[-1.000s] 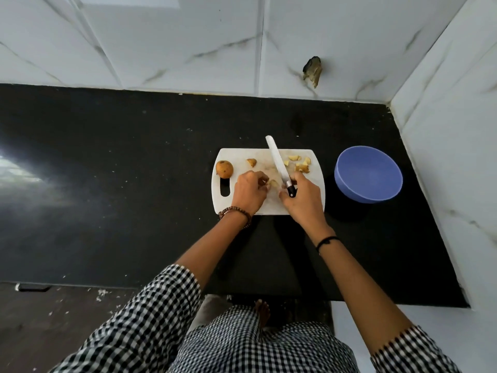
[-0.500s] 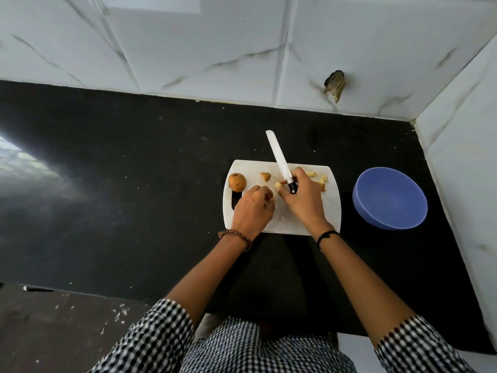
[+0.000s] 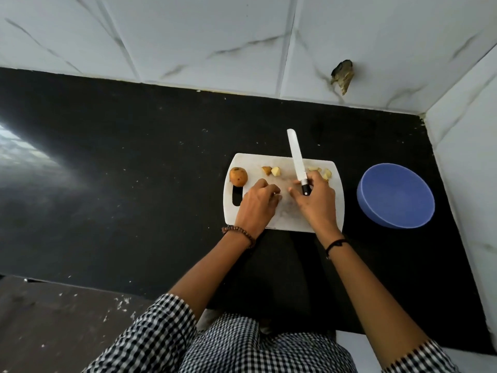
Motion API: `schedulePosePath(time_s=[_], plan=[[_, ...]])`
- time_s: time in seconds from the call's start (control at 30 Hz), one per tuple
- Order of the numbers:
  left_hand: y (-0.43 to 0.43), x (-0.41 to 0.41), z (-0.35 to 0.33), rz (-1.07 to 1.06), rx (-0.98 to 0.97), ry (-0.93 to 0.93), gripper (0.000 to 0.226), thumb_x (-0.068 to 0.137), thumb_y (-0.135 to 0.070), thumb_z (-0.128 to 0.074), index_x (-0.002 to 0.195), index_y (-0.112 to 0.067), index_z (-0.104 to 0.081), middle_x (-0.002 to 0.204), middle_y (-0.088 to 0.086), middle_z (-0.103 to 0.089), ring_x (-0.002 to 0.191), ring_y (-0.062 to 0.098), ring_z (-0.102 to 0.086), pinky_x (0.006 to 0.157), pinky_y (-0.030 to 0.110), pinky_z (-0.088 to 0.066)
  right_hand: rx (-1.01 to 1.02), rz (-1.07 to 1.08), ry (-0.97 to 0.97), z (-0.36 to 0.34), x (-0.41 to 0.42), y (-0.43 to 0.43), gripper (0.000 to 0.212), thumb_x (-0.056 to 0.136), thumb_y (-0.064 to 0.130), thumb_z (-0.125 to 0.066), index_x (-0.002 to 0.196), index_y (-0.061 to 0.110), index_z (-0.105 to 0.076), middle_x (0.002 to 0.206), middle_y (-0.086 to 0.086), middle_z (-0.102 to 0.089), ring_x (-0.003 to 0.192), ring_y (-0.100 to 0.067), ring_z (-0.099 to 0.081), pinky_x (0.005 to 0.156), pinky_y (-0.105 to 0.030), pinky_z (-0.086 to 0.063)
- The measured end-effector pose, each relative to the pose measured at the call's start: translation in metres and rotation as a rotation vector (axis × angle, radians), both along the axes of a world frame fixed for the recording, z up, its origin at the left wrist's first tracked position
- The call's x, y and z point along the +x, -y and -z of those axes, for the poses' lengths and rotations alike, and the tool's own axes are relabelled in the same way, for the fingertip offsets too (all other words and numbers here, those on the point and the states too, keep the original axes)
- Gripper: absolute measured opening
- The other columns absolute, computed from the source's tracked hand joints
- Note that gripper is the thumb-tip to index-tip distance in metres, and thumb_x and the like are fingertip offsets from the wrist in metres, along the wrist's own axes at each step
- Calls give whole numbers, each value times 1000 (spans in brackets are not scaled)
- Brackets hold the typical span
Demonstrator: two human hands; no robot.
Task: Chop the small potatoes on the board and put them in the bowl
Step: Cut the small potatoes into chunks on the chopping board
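A white cutting board (image 3: 271,160) lies on the black counter. One whole small potato (image 3: 238,176) sits at the board's left end, above the handle slot. Two cut pieces (image 3: 271,170) lie near the board's far edge, and more cut pieces (image 3: 324,172) lie at its right end. My right hand (image 3: 314,200) grips the black handle of a white-bladed knife (image 3: 295,157), whose blade points away past the board's far edge. My left hand (image 3: 258,203) rests on the board with its fingers curled; what is under them is hidden. The blue bowl (image 3: 395,196) stands right of the board, with nothing in it.
White marble-patterned tiled walls close the counter at the back and on the right. A dark broken spot (image 3: 342,76) marks the back wall. The black counter (image 3: 121,170) stretches far to the left. Its front edge runs just below my forearms.
A second cut piece now lies beside the one near the board's far edge. My hands have drawn slightly apart, and my right hand has shifted right with the knife. The camera has moved.
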State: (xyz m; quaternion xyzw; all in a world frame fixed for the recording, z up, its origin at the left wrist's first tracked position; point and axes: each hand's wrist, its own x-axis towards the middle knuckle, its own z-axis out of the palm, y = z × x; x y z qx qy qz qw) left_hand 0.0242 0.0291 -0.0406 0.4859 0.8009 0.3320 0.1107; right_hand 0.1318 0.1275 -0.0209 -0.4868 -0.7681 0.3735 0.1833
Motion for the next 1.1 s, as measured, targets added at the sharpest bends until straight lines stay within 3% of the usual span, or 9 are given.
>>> schedulePosePath(time_s=[0.13, 0.27, 0.4, 0.7, 0.87, 1.03, 1.1], plan=[[-3, 11, -2, 113, 58, -9, 15, 88, -12, -65, 102, -11, -71, 95, 3, -66, 81, 17, -62, 71, 34, -54, -47, 50, 15, 1, 21, 6, 33, 88, 27, -74, 115, 15, -59, 107, 2, -66, 95, -10, -61, 86, -25, -51], [-1, 18, 2, 66, 72, 18, 15, 85, -16, -69, 100, -16, -73, 93, -1, -69, 87, 13, -60, 75, 31, -53, -77, 72, -9, 0, 36, 17, 28, 91, 29, -72, 113, 17, -59, 98, 8, -61, 81, 0, -56, 69, -10, -42], [9, 16, 5, 8, 58, 123, 21, 82, -20, -74, 102, -16, -73, 94, -2, -66, 87, 9, -60, 78, 24, -53, -112, 71, -11, 0, 46, 34, 21, 95, 35, -65, 104, 17, -57, 85, 7, -59, 77, -4, -60, 63, -14, -46], [14, 12, -2, 75, 17, 213, 23, 83, -22, -73, 105, -18, -74, 100, -2, -67, 90, 7, -60, 83, 18, -51, -127, 48, -22, 4, 59, 59, 29, 98, 46, -56, 98, 18, -58, 81, 3, -66, 73, -9, -64, 64, -23, -52], [15, 14, -5, 110, -31, 256, 24, 83, -24, -72, 107, -22, -72, 102, -8, -65, 97, 6, -55, 83, 11, -44, -139, 58, -4, 4, 67, 62, 26, 99, 44, -55, 99, 18, -57, 85, 2, -66, 75, -8, -64, 59, -14, -43], [15, 16, -1, 39, -24, 301, 38, 80, -26, -76, 116, -22, -66, 102, -8, -66, 94, 1, -56, 84, 8, -45, -99, 46, 10, 5, 74, 67, 27, 100, 44, -52, 101, 17, -57, 83, 3, -66, 75, -6, -64, 59, -11, -44], [15, 16, 2, 20, -25, 287, 38, 79, -27, -77, 115, -20, -66, 102, -7, -66, 94, 1, -58, 81, 4, -44, -61, 21, 16, 4, 75, 70, 27, 101, 44, -50, 101, 18, -57, 82, 4, -65, 74, -7, -63, 61, -16, -48]])
